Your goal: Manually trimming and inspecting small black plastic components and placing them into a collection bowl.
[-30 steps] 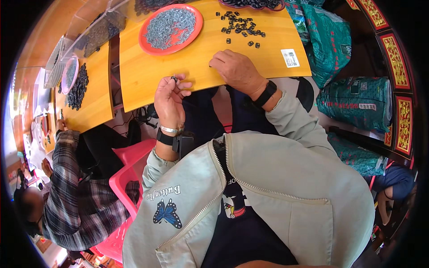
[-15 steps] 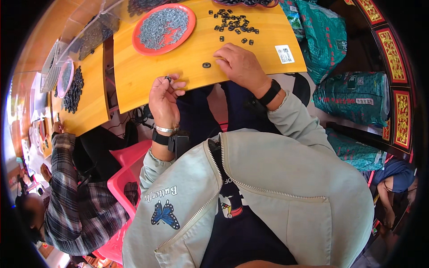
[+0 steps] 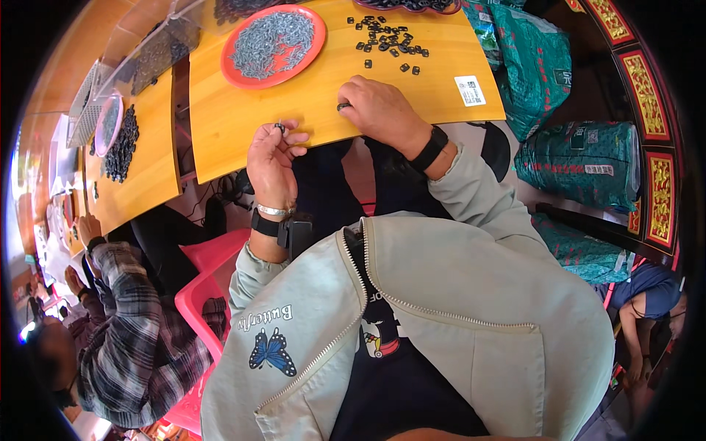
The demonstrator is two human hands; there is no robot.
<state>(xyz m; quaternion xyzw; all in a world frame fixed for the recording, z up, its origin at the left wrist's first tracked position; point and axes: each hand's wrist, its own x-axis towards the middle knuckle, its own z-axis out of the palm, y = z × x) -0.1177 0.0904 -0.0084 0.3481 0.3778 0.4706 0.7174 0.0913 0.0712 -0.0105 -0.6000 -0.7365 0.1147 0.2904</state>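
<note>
My left hand [image 3: 272,158] is above the table's front edge, thumb and forefinger pinching a small black part [image 3: 279,128]; its other fingers are loosely curled. To the right, my right hand [image 3: 382,114] rests low over the wooden table [image 3: 323,88], its fingertips closed on another small dark oval part [image 3: 343,106], mostly covered by the fingers. Farther back, several loose black parts [image 3: 393,40] lie scattered. At the back left of them stands a red round plate [image 3: 229,67] with a heap of small grey metal pins or screws [image 3: 272,44].
A purple-rimmed tray [image 3: 441,9] of black parts sits at the far edge. Green sacks [image 3: 581,162] stand on the right. At left, a person in a plaid shirt [image 3: 125,316] sits by a second table [image 3: 158,176] with a pile of black parts [image 3: 123,147]. A pink chair [image 3: 195,312] is between us.
My right hand has moved left and its fingertips have closed on the dark part that lay alone on the table. My left hand keeps its pinch. The person at left has shifted an arm.
</note>
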